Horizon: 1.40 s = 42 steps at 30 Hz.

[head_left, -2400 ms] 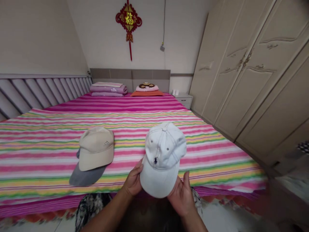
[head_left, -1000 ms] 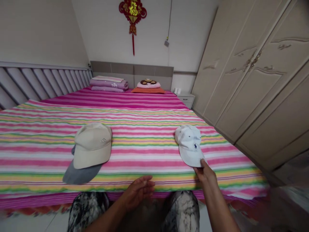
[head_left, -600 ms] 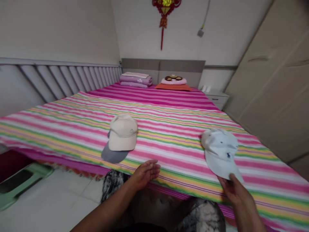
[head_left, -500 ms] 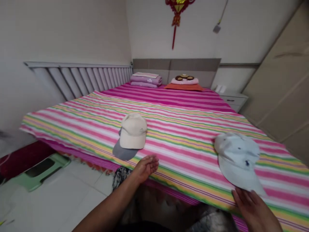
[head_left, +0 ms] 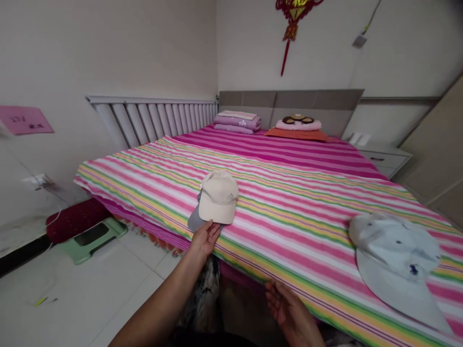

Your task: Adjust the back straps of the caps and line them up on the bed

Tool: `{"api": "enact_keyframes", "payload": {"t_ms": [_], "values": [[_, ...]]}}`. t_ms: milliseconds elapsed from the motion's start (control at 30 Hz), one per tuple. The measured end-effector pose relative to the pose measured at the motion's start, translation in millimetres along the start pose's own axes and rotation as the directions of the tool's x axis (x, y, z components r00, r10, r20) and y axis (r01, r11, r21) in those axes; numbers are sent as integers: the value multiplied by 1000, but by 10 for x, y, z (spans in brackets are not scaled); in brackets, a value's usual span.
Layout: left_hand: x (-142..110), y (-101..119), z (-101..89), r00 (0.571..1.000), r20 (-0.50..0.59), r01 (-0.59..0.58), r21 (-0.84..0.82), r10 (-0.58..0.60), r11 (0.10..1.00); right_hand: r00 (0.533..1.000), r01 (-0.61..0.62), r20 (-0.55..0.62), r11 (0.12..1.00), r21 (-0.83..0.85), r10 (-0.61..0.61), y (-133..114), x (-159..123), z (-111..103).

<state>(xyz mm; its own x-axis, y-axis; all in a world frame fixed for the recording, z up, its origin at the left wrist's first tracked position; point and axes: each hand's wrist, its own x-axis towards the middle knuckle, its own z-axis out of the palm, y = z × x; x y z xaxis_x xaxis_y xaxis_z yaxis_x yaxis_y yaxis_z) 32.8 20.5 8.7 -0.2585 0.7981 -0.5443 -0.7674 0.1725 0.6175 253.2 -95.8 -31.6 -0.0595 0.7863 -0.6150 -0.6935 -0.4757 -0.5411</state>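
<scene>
Although nothing is being gripped, the left hand is being held open just over the near edge of a striped bedspread, its fingers loosely spread. Its fingertips are being kept at the brim of a grey cap, though whether they are touching it cannot be told. The right hand is also being held open, with its fingers spread, lower in the view and beside the same edge, and no cap is being touched by it.

Three caps in all are being carried by the bedspread. Directly beyond the left hand, a beige cap is being rested on top of the grey cap, with most of the grey crown hidden and the grey brim left showing. Ahead and to the right of the right hand, a white cap with a dark embroidered logo is being laid by itself, well apart from the other two.

Far beyond both hands, one stack of folded lilac bedding and one pink pillow on an orange cushion are being backed by a grey headboard. Left of the left hand, one green plastic step stool is being stood on the tiled floor.
</scene>
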Motion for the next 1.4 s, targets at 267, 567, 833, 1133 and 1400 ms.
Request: {"api": "enact_keyframes", "payload": {"t_ms": [267, 567, 833, 1133, 1400], "values": [[43, 68, 21, 999, -17, 50, -5, -50, 999, 999, -39, 13, 998, -44, 40, 120, 44, 183], [88, 72, 59, 999, -18, 33, -33, -33, 999, 997, -67, -37, 997, -43, 65, 188, 92, 199], [5, 110, 144, 973, 210, -65, -128, 91, 990, 998, -53, 16, 994, -95, 54, 197, 82, 180], [-305, -409, -143, 731, 673, 108, 56, -118, 993, 893, 362, 335, 923, -133, -302, -443, 78, 307], [-490, -827, -449, 530, 741, 266, 315, -411, 911, 771, 586, 300, 810, 9, -561, -878, -181, 360]]}}
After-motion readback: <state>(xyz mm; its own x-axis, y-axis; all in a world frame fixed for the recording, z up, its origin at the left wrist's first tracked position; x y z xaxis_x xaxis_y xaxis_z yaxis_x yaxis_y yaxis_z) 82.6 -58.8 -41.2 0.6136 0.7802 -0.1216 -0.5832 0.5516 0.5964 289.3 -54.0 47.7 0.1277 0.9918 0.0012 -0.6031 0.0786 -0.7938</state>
